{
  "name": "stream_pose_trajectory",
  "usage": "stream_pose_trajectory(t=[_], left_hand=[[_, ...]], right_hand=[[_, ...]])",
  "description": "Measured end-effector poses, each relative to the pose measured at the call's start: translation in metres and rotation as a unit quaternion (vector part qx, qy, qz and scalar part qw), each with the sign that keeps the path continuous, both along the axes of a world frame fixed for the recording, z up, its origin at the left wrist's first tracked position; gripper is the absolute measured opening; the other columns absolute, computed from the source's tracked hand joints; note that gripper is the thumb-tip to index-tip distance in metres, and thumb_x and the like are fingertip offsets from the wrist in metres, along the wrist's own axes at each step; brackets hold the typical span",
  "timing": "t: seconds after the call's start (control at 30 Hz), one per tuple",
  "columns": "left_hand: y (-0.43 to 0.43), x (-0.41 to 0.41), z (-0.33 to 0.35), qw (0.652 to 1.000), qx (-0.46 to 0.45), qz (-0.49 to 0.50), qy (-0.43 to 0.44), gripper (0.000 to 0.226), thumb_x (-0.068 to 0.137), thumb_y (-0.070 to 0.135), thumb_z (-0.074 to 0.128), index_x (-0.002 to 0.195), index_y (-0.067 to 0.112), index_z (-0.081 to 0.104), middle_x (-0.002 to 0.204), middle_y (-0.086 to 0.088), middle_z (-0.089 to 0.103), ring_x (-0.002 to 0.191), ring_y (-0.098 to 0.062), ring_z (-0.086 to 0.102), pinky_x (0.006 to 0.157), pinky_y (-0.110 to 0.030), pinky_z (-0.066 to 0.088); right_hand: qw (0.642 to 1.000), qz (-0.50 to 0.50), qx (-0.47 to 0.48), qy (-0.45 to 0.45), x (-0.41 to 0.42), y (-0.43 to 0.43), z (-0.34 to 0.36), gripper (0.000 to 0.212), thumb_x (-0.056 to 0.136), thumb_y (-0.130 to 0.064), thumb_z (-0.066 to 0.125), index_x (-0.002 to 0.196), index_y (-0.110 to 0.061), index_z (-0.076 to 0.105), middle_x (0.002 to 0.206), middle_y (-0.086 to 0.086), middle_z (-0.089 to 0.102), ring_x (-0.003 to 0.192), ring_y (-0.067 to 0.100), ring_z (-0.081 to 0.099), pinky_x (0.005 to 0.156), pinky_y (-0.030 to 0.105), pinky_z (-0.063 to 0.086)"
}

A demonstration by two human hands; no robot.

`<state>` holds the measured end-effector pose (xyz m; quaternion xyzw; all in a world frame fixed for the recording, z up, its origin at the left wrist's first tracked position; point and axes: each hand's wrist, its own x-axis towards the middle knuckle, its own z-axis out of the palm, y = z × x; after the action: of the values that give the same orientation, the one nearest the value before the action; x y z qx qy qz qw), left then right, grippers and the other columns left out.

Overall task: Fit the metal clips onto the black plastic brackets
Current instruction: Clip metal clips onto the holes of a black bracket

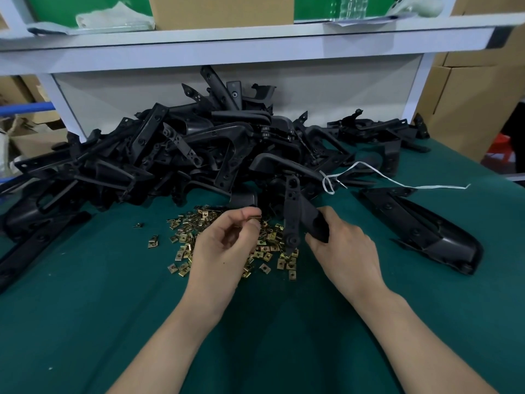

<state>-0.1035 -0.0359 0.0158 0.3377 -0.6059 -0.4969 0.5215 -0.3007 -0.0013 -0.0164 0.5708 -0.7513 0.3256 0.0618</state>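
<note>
My right hand [345, 245] grips a black plastic bracket [295, 214] by its thick end, its narrow perforated arm pointing up and away from me. My left hand [227, 243] pinches one brass-coloured metal clip [253, 218] between thumb and forefinger, just left of the bracket. Under both hands a scatter of several loose metal clips [184, 243] lies on the green table [85, 322]. A big heap of black brackets [199, 149] fills the far side of the table.
A long black bracket [420, 226] lies alone at the right. Another black part [34, 248] lies along the left edge. A white cord [397, 180] trails from the heap to the right. A white shelf [227, 44] with cardboard boxes overhangs the heap.
</note>
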Motion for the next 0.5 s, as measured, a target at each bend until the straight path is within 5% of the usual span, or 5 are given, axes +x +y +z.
stream_pose_trajectory(t=[0.1,0.2,0.5], left_hand=[[-0.0005,-0.0007,-0.0001,0.999,0.023,-0.021,0.031,0.017,0.098,0.021,0.062,0.095,0.031,0.076,0.079,0.008,0.069,0.076,-0.007,0.064,0.072,-0.016,0.053],[-0.0019,-0.0011,-0.0022,0.995,0.058,-0.045,0.061,0.016,0.1,0.017,0.06,0.096,0.022,0.075,0.098,-0.001,0.076,0.081,-0.015,0.069,0.071,-0.023,0.056],[-0.0041,-0.0007,-0.0062,0.999,0.012,-0.034,0.029,0.028,0.097,0.027,0.058,0.125,0.026,0.059,0.085,0.006,0.067,0.07,-0.009,0.06,0.067,-0.021,0.053]], right_hand=[[1.0,-0.001,0.0,-0.001,0.0001,-0.0005,-0.0001,0.029,0.091,-0.039,0.063,0.114,-0.029,0.049,0.076,-0.014,0.047,0.066,0.022,0.045,0.061,0.035,0.033],[1.0,0.0,0.003,-0.001,-0.0002,-0.0007,-0.0002,0.029,0.091,-0.039,0.063,0.114,-0.029,0.049,0.075,-0.014,0.047,0.07,0.027,0.056,0.061,0.035,0.033],[1.0,0.001,0.002,-0.001,0.0002,-0.0011,-0.0011,0.032,0.09,-0.04,0.065,0.117,-0.029,0.05,0.073,-0.015,0.046,0.065,0.021,0.045,0.06,0.034,0.034]])
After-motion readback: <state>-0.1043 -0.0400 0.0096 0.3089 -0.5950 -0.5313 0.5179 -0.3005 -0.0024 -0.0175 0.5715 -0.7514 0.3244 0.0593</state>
